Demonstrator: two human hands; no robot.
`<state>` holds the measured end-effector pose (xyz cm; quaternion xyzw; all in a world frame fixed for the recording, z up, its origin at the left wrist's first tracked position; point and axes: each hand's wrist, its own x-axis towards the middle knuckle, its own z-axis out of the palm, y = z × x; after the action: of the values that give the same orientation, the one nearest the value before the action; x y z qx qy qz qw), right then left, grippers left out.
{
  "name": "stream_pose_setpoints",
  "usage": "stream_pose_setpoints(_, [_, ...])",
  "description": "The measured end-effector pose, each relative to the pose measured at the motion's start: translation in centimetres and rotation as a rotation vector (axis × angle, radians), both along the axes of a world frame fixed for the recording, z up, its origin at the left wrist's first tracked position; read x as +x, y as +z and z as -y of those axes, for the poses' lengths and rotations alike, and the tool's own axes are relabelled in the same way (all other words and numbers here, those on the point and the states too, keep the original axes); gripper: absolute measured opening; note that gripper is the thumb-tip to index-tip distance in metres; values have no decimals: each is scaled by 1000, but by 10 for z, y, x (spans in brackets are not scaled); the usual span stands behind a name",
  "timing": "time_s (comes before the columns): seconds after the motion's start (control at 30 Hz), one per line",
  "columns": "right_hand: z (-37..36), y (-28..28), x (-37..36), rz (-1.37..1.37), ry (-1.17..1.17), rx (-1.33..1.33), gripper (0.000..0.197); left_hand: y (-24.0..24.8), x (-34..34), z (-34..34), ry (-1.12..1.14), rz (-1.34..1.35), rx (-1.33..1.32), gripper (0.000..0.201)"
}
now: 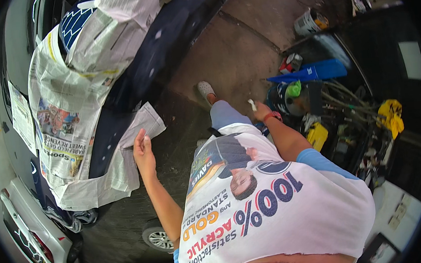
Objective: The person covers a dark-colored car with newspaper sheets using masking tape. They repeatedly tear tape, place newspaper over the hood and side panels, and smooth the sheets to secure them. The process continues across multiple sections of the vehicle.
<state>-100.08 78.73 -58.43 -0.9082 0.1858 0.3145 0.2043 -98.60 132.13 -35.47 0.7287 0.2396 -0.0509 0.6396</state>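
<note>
My left hand (144,149) is raised beside the lower corner of a newspaper sheet (143,124), fingers loosely extended and nothing visible in them. I cannot tell whether the fingertips touch the paper. More newspaper (81,87) covers part of a dark car, leaving bare a long dark blue body panel (132,81) with several pale patches. Out to the right, away from the car, my right hand (262,111) is closed on a small white object (252,104). Its kind is too small to make out.
On the right, a dark drum (278,98), a flat blue piece (314,71), a white bucket (306,23) and yellow bags (391,117) crowd the floor near hoses. A white car (38,234) stands at lower left. My clog (206,90) is on the brown floor.
</note>
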Motion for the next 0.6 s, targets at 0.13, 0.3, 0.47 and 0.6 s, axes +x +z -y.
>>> stream_pose_setpoints(0.13, [-20, 35, -137, -326, -163, 12, 64, -6, -37, -5, -29, -46, -76, 43])
stream_pose_setpoints(0.3, [-23, 24, -198, -357, -253, 90, 68, 2, -60, 0, -115, -56, -101, 44])
stream_pose_setpoints(0.47, [-12, -14, -144, -154, -199, 51, 69, 5, -53, -9, -73, -21, -78, 46])
stream_pose_setpoints(0.6, [-56, 36, -19, 67, -316, 336, 69, 13, -42, -24, -39, 71, -5, 45])
